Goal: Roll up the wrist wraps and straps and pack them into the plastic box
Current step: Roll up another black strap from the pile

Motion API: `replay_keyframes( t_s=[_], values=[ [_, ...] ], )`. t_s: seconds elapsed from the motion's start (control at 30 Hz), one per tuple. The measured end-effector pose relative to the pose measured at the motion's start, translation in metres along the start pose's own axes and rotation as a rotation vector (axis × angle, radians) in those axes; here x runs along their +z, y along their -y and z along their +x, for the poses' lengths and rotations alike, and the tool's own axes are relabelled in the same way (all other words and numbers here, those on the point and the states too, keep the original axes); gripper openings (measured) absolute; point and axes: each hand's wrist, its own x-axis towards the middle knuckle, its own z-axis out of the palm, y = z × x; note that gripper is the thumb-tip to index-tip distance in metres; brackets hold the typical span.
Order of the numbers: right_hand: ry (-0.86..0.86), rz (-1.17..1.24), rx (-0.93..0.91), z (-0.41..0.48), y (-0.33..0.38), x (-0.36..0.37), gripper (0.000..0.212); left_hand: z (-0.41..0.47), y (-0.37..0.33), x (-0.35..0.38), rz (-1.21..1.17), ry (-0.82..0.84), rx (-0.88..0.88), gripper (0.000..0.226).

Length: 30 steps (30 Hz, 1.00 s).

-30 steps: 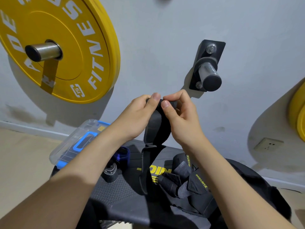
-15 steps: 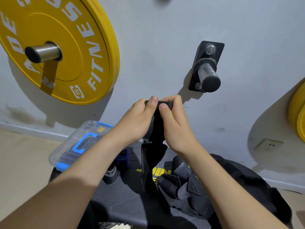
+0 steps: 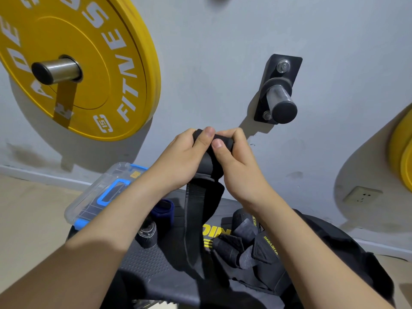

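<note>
Black strap (image 3: 204, 219) is up in the air in front of the grey wall, and both hands hold it at its top end. The left hand (image 3: 182, 161) has its fingers curled round the rolled top from the left, with its thumb pressed on the front. The right hand (image 3: 238, 166) grips the same roll from the right, with its thumb just under the left thumb. Both hands are closed tight on it. The rest of the strap hangs straight down, and its low end reaches the dark bench pad (image 3: 145, 264).

The plastic box (image 3: 98, 197) sits at the far left end of the pad. It is clear, with a blue handle and blue clips, and the left arm hides part of it. A rolled blue wrap (image 3: 162, 210) lies just beside the box, and a dark rolled wrap (image 3: 147, 235) lies next to that. A loose pile of black wraps (image 3: 245, 241) lies to the right of the hanging strap, under the right arm.

A big yellow weight plate (image 3: 93, 63) hangs on the wall at the upper left. A bare metal peg (image 3: 281, 101) sticks out above the hands. A wall socket (image 3: 361, 195) is low on the right.

White letters on the plate read "FITNES". Yellow letters on the pile look like "XUEVING", but they are small and hard to read.
</note>
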Motion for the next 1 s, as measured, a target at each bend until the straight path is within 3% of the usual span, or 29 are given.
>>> replay_keyframes(
  t_s=[0.13, 0.2, 0.33, 0.43, 0.53, 0.7, 0.8, 0.9, 1.0],
  values=[
    [0.008, 0.059, 0.08, 0.0, 0.0, -0.001, 0.024, 0.001, 0.002, -0.002, -0.132, 0.032, -0.01, 0.02],
    [-0.018, -0.029, 0.022, 0.001, -0.001, -0.003, 0.021, 0.001, 0.003, -0.002, -0.151, 0.027, -0.023, 0.015],
    [-0.026, -0.013, -0.08, 0.003, -0.005, -0.005, 0.011, 0.0, 0.005, -0.003, -0.026, 0.033, -0.029, 0.045],
    [0.097, 0.255, 0.051, 0.002, -0.003, -0.011, 0.036, 0.001, 0.009, -0.007, -0.111, -0.004, -0.037, 0.04],
    [0.161, 0.21, 0.068, 0.003, -0.005, -0.016, 0.055, 0.005, 0.013, -0.009, -0.186, -0.076, -0.035, 0.03],
    [0.015, 0.207, 0.097, 0.004, -0.008, -0.013, 0.037, 0.006, 0.015, -0.009, -0.227, -0.026, 0.041, 0.022],
    [-0.023, 0.187, 0.152, 0.006, -0.011, -0.014, 0.021, 0.003, 0.014, -0.01, -0.093, 0.01, 0.177, 0.016],
    [0.032, 0.218, 0.204, 0.008, -0.013, -0.013, 0.018, 0.003, 0.014, -0.008, 0.004, -0.024, 0.194, 0.008],
    [0.099, 0.295, 0.207, 0.009, -0.01, -0.012, 0.016, 0.003, 0.015, -0.01, -0.089, -0.017, 0.189, 0.011]
  ],
)
